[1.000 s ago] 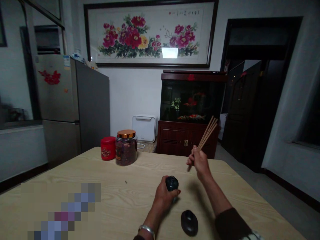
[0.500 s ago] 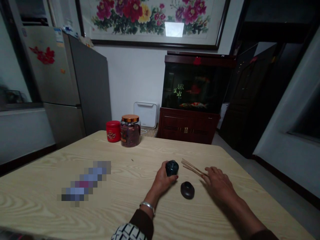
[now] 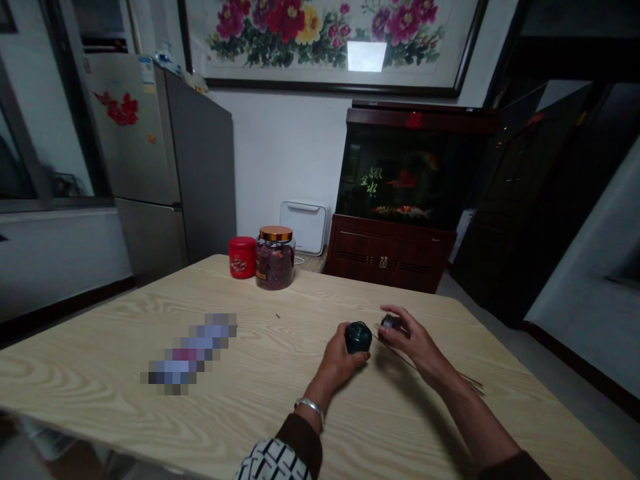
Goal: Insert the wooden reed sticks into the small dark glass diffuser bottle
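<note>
My left hand (image 3: 338,365) is wrapped round a small dark glass bottle (image 3: 359,338) on the table. A silver bangle sits at that wrist. To the right, my right hand (image 3: 419,345) grips a dark round cap (image 3: 390,323) between thumb and fingers, raised a little above the tabletop and close to the bottle. Several thin brown sticks (image 3: 472,383) lie on the table under my right hand and forearm, which partly hide them.
On the wood-grain table (image 3: 240,407) a red canister (image 3: 243,258) and a jar with a copper-coloured lid (image 3: 275,260) stand at the back. A blurred-out long item (image 3: 193,355) lies at the left. Behind are a fridge (image 3: 200,160) and a fish tank (image 3: 400,173).
My right hand has let go of the sticks and picked up the dark cap from the table, bringing it beside the bottle. My left hand still holds the bottle. The view has shifted slightly.
</note>
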Demonstrator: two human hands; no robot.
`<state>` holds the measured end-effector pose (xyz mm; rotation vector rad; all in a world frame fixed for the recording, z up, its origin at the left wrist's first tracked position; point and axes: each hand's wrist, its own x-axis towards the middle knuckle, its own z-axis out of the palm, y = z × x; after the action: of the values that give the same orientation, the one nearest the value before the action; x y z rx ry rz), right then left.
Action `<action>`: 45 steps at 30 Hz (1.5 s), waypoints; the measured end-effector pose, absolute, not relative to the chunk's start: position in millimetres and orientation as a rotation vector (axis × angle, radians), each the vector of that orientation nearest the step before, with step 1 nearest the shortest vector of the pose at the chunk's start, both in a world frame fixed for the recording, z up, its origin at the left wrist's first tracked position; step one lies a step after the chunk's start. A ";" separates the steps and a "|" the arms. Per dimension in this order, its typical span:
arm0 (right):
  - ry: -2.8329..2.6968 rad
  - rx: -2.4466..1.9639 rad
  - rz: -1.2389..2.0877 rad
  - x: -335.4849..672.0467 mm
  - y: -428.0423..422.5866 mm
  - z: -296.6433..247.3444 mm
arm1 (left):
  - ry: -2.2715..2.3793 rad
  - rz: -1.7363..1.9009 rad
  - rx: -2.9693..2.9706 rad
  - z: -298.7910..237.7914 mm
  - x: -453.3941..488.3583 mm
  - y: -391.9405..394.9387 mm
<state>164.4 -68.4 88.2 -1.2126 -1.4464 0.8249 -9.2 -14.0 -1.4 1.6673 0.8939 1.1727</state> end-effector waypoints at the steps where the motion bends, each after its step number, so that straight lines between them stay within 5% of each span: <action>1: -1.323 -1.114 0.844 157.5 -60.4 93.5 | 0.897 1.172 1.669 -0.7 -9.4 -14.5; 13: -1.386 -1.081 0.730 130.4 -28.1 61.1 | 0.917 1.160 1.626 3.1 -9.3 -16.0; 26: -2.587 -1.755 0.106 128.0 -11.1 154.9 | 0.886 1.180 1.629 -2.4 -10.3 -14.2; 32: -2.534 -2.087 -0.133 110.7 -10.6 160.3 | 0.875 1.196 1.618 1.7 -10.7 -14.6; 39: -2.582 -1.547 0.435 139.0 -19.9 157.7 | 0.871 1.202 1.621 -4.2 -10.1 -13.7; 45: -2.381 -2.005 -0.060 132.7 -25.5 151.7 | 0.927 1.177 1.624 -2.7 -10.4 -13.7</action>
<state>132.7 -25.5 151.7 -2.0052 -2.3809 -0.0597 -10.4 -13.7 -2.7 1.6235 0.9266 1.1772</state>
